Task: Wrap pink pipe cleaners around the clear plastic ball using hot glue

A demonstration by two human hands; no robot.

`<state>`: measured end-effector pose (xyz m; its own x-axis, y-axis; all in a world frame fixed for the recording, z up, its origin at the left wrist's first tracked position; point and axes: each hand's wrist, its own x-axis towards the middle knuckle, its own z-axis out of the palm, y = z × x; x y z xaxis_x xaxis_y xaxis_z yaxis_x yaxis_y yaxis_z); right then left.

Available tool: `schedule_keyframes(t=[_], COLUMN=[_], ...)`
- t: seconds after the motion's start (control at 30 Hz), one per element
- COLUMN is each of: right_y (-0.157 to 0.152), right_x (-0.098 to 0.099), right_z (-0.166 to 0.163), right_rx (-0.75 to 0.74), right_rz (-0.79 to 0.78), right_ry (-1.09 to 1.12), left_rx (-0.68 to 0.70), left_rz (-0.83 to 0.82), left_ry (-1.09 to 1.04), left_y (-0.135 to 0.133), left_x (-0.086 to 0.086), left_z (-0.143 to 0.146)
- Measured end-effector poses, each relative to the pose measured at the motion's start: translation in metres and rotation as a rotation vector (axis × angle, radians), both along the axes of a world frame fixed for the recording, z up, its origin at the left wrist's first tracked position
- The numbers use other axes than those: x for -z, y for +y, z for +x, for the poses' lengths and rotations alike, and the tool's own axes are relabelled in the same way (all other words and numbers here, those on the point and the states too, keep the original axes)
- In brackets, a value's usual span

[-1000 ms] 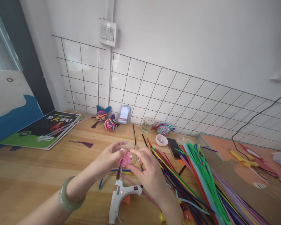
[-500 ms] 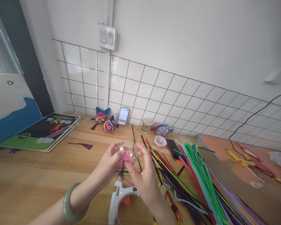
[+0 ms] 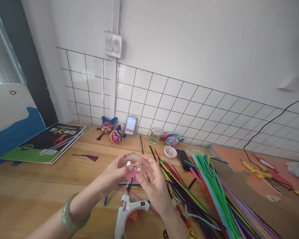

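Note:
Between my two hands is a clear plastic ball (image 3: 135,160), its lower part covered by a pink coil (image 3: 131,176). A dark tassel (image 3: 129,187) hangs from the coil. My left hand (image 3: 119,172) grips the ball's left side, thumb lying across the front. Around the right side curl the fingers of my right hand (image 3: 151,179), its thumb touching the pink part. A white glue gun (image 3: 124,212) with a lit red light stands on the table just below the ball.
Colourful pipe cleaners (image 3: 214,192) lie in a big bundle at right. Behind them are a phone (image 3: 183,159), a small pink bowl (image 3: 170,152) and a glass jar (image 3: 155,135). Colourful wrapped balls (image 3: 116,134) sit by the wall. A purple tassel (image 3: 89,157) and magazine (image 3: 45,142) lie left.
Both hands still hold the ball and have shifted slightly. My left thumb has come lower across its front, and the ball appears tilted a little differently. The view has tipped slightly upward.

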<state>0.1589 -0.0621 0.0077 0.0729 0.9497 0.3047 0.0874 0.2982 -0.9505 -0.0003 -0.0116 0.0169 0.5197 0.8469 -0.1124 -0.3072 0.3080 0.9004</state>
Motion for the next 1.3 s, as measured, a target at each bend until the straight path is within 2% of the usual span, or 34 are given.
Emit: schedule_keyframes(t=[0.23, 0.53, 1.3], right_y=[0.001, 0.003, 0.006], right_x=[0.003, 0.004, 0.003], right_z=[0.003, 0.004, 0.005], right_rx=[-0.030, -0.032, -0.069], right_rz=[-0.030, -0.030, -0.088], right_ry=[0.027, 0.029, 0.085], left_rx=[0.086, 0.131, 0.117], left_rz=[0.018, 0.006, 0.063], left_ry=[0.035, 0.012, 0.025], left_y=[0.005, 0.009, 0.013], left_x=[-0.006, -0.002, 0.005], left_z=[-0.007, -0.010, -0.008])
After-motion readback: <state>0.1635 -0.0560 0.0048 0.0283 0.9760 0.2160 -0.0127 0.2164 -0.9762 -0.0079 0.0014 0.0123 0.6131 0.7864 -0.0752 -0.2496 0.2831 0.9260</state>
